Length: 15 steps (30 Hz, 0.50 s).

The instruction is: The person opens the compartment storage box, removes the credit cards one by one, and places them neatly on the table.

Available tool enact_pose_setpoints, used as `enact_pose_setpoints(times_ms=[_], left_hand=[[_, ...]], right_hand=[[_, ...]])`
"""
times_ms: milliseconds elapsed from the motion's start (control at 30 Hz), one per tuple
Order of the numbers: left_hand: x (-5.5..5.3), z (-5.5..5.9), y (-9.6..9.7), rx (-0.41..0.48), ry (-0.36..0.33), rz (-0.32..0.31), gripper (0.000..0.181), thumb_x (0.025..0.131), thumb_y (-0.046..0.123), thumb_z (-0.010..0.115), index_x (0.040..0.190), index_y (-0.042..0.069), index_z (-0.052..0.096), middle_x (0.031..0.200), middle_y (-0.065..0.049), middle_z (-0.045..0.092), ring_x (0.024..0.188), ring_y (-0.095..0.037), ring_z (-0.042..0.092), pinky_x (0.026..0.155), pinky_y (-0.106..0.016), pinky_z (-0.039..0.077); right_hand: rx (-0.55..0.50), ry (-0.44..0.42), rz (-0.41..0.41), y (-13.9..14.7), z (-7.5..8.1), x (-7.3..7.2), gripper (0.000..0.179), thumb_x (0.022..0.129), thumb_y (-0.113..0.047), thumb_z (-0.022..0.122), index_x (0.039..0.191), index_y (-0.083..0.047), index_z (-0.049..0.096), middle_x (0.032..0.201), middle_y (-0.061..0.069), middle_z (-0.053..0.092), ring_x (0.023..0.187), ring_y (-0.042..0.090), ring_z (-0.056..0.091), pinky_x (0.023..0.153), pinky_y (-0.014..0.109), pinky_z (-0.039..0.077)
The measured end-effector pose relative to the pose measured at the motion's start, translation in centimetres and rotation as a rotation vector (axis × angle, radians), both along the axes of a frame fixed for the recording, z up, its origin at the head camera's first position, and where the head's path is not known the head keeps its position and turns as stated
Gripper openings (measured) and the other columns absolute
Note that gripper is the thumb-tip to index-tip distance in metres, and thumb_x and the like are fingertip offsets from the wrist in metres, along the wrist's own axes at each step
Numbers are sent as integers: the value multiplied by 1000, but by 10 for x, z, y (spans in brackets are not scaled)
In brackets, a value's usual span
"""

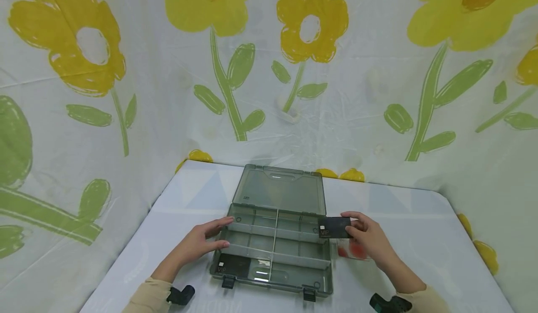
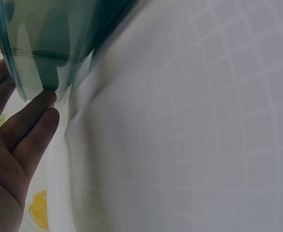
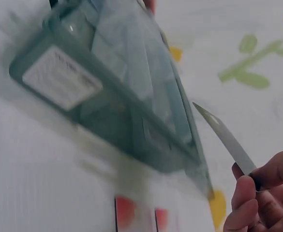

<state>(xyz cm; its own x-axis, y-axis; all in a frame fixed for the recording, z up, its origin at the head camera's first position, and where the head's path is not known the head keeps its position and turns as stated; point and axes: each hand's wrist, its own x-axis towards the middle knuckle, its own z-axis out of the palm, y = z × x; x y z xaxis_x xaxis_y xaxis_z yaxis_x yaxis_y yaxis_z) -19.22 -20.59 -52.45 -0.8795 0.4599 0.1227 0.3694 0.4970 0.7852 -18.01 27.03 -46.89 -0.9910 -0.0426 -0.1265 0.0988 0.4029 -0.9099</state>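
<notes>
A translucent grey-green divider box [image 1: 300,274] lies on the table with its lid [image 1: 279,190] raised at the back. My left hand [image 1: 195,245] steadies the box's left side with extended fingers; in the left wrist view its fingertips touch the box wall [image 2: 22,67]. Between thumb and fingers, my right hand [image 1: 370,239] pinches a black card marked VIP [image 1: 333,228], held over the box's right edge. The right wrist view shows this card [image 3: 230,142] nearly edge-on, beside the box. Another black VIP card [image 1: 236,265] lies in the front left compartment.
Cards with red patterns [image 1: 354,249] lie on the white table [image 1: 403,247] right of the box, partly under my right hand. Two latches [image 1: 309,295] hang from the box's front. A flower-printed curtain [image 1: 353,98] surrounds the table at the back and sides.
</notes>
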Motion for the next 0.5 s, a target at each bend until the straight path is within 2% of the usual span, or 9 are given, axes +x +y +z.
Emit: enact_pose_setpoints(times_ms=[200,367,500], left_hand=[[0,0,0,-1,-8,-1,67,91,39,76,148,12,54,154,-7,50,137,-36,51,110,-51,47],[0,-1,0,-9,-9,-1,68,91,40,76,148,12,54,154,-7,50,136,-37,51,110,-51,47],[-1,-2,0,-9,-5,-2,67,91,40,75,148,11,54,154,-7,50,136,-37,51,110,-51,47]], right_hand=[[97,-36,-77,33,-1,-2,42,102,-10,58,142,-3,52,104,15,67,77,21,60,65,30,55],[160,-73,-92,60,-9,-6,54,102,-24,65,147,-2,46,105,13,66,82,19,58,68,28,54],[197,-89,-99,83,-18,-11,60,100,-27,67,148,-1,43,106,13,65,83,19,58,67,27,52]])
